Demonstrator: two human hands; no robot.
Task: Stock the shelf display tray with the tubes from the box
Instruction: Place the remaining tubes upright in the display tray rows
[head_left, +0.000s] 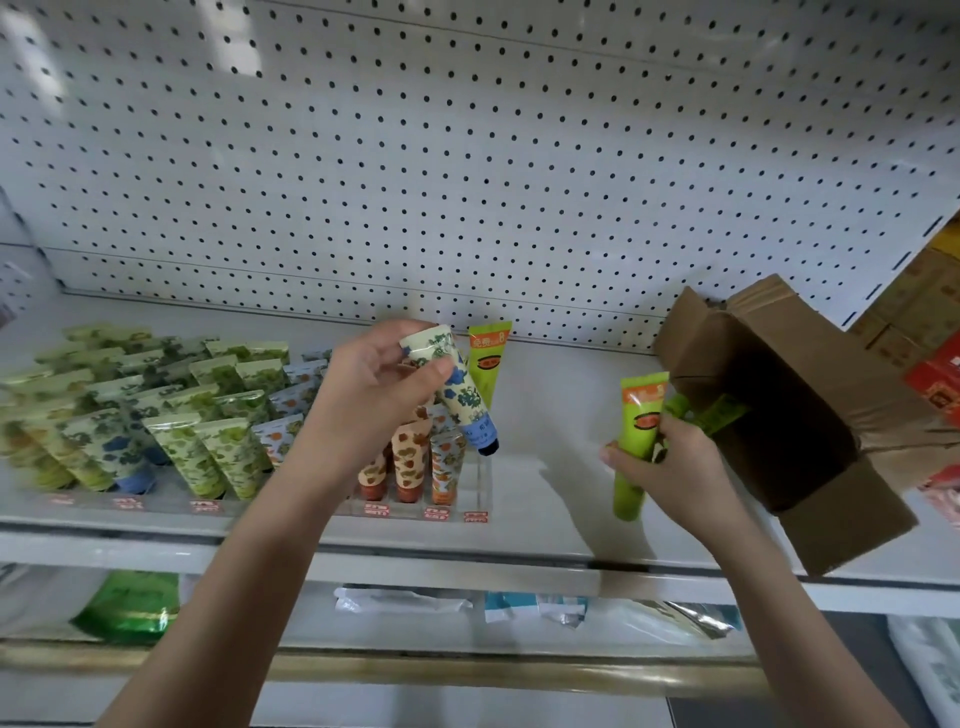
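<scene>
Now we hold a tube in each hand, between tray and box.
Our left hand (387, 374) curls round the crimped end of a cream blue-flowered tube (457, 395), tilted cap-down above the right end of the clear display tray (480, 483), where rows of patterned tubes (208, 441) stand on their caps. Our right hand (670, 462), well apart from the left, grips a green tube (636, 436) just beside the mouth of the cardboard box (810, 415), which lies tipped on the shelf (545, 441). More green tubes (719, 415) show blurred at the box's mouth; we cannot tell whether our fingers hold them. Another green tube (488, 364) stands behind the tray.
</scene>
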